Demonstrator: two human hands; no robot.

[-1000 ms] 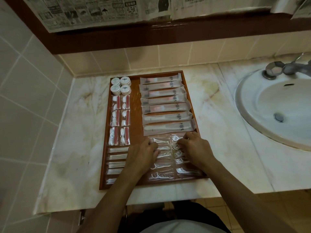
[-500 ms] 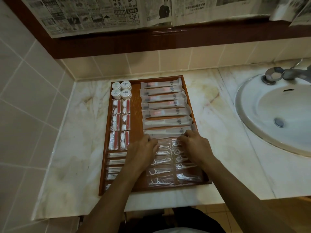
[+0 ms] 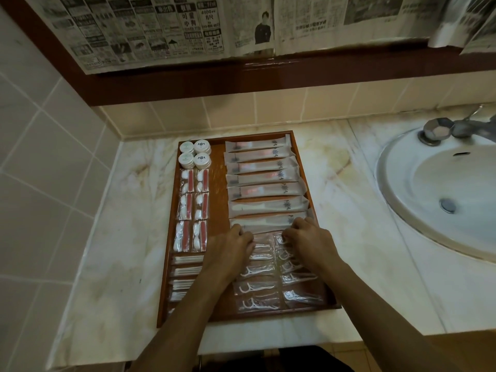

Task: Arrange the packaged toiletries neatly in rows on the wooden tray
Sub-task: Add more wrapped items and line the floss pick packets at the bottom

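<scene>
Your footage is dim and warm-toned, with light falling from above and glare on the marble counter [image 3: 335, 167] and sink [image 3: 402, 167] rim. The clear wrappers on the wooden tray [image 3: 220, 183] catch small highlights. Your forearms read dark and underexposed. Wide-angle distortion bends the wall tiles and counter edges at the frame borders. Focus is soft throughout, and the corners are softer still.

Tray [image 3: 300, 167] set on bench [image 3: 107, 237], sink [image 3: 442, 197] to its right. On tray: jars [image 3: 194, 154] far-left, long sachets [image 3: 264, 181] stacked right, floss packets [image 3: 257, 288] near-right.
</scene>
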